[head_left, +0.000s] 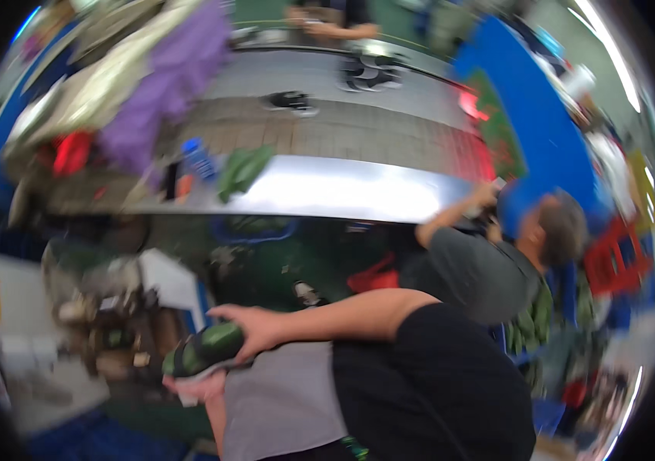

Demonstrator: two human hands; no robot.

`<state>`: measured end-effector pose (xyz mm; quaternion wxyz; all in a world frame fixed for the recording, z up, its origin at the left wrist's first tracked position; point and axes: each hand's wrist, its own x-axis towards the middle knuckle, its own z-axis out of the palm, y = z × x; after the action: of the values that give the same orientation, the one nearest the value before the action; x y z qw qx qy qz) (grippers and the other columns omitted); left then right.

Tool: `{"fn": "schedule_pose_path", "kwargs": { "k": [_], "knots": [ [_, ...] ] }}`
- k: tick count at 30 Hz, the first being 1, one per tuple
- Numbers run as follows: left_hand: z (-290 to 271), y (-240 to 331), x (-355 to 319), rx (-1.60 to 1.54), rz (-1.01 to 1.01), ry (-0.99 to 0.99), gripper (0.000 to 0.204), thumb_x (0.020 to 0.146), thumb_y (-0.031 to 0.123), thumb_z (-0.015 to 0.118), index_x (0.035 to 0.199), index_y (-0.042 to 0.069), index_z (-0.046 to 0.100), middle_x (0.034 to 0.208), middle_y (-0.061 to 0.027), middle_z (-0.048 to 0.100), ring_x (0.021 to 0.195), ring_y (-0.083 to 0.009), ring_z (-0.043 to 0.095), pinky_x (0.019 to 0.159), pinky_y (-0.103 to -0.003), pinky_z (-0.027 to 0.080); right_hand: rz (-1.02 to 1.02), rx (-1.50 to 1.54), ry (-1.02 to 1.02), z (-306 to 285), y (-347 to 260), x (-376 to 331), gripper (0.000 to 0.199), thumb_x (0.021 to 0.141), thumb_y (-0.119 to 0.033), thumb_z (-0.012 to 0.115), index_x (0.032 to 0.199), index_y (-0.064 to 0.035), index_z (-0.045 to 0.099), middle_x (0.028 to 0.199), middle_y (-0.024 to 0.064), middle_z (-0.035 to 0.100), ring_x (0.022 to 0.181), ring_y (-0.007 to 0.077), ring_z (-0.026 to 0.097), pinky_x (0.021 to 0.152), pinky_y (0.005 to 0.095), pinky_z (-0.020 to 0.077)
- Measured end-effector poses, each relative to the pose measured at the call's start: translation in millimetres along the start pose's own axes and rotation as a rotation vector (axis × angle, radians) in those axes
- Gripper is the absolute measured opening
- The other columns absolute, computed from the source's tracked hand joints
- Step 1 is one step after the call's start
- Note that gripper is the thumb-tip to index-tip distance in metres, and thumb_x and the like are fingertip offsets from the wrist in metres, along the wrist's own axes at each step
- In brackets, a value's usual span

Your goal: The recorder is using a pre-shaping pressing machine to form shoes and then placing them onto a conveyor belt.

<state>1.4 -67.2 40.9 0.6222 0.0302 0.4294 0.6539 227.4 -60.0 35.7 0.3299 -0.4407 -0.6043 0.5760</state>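
The picture is smeared by motion. A green and black shoe part (206, 349) is held low in the middle, in front of my grey apron (281, 399). My right hand (257, 330) lies over its right end, the bare forearm running back to a black sleeve. Just beneath the part, my left hand (193, 388) shows only in part and seems to support it from below. Both hands are on the part.
A long grey conveyor table (327, 188) crosses the view, with green pieces (243, 169), a blue bottle (198, 157) and black shoe parts (289, 100) on it. A purple cloth pile (166, 77) lies at the left. A person in grey (489, 269) reaches toward the table at the right. Cluttered boxes (112, 315) stand at the left.
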Motion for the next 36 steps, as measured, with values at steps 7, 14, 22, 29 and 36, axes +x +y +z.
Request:
{"fn": "schedule_pose_path", "kwargs": {
  "k": [7, 14, 22, 29, 36],
  "knots": [
    [1.1, 37.8, 0.9, -0.286, -0.237, -0.232, 0.063, 0.084, 0.066, 0.054, 0.112, 0.012, 0.066, 0.109, -0.0115, 0.071, 0.103, -0.0287, 0.065, 0.094, -0.046, 0.049, -0.071, -0.046, 0.143, 49.4, -22.1, -9.5, 0.108, 0.061, -0.013, 0.089, 0.153, -0.0025, 0.033, 0.148, 0.0198, 0.046, 0.131, 0.0307, 0.050, 0.111, 0.0376, 0.0406],
    [-49.0, 61.3, 12.9, -0.429, -0.253, -0.268, 0.070, 0.081, 0.072, 0.058, 0.118, 0.013, 0.064, 0.112, -0.0122, 0.070, 0.104, -0.0281, 0.064, 0.096, -0.044, 0.048, 0.053, -0.100, 0.087, 88.5, -38.5, 10.2, 0.102, 0.062, -0.012, 0.089, 0.150, -0.0031, 0.038, 0.143, 0.0176, 0.051, 0.127, 0.0291, 0.054, 0.109, 0.0376, 0.0418],
    [-45.0, 85.7, 20.3, -0.291, -0.119, -0.256, 0.078, 0.089, 0.072, 0.054, 0.139, 0.012, 0.054, 0.133, -0.0142, 0.060, 0.119, -0.0266, 0.057, 0.103, -0.041, 0.044, 0.204, 0.310, -0.098, 91.3, 1.8, 51.8, 0.089, 0.066, -0.005, 0.082, 0.146, -0.0052, 0.045, 0.138, 0.0141, 0.058, 0.123, 0.0282, 0.057, 0.106, 0.0389, 0.0439],
    [-102.5, 96.3, 103.6, 0.231, -0.004, 0.063, 0.076, 0.100, 0.055, 0.048, 0.152, 0.001, 0.037, 0.148, -0.0191, 0.049, 0.131, -0.0277, 0.050, 0.109, -0.040, 0.039, 0.409, 0.915, -0.170, 43.0, 10.6, 100.3, 0.078, 0.072, -0.004, 0.071, 0.147, -0.0074, 0.045, 0.138, 0.0120, 0.059, 0.122, 0.0291, 0.058, 0.105, 0.0398, 0.0443],
    [-139.4, 151.2, 228.9, 1.436, 0.200, 0.533, 0.077, 0.093, 0.034, 0.067, 0.149, -0.007, 0.033, 0.141, -0.0284, 0.050, 0.123, -0.0392, 0.057, 0.101, -0.045, 0.049, 0.302, 0.888, -0.150, -56.0, 24.6, 135.0, 0.079, 0.074, -0.004, 0.067, 0.149, -0.0064, 0.042, 0.142, 0.0122, 0.057, 0.125, 0.0306, 0.057, 0.106, 0.0404, 0.0439]
  ]
}}
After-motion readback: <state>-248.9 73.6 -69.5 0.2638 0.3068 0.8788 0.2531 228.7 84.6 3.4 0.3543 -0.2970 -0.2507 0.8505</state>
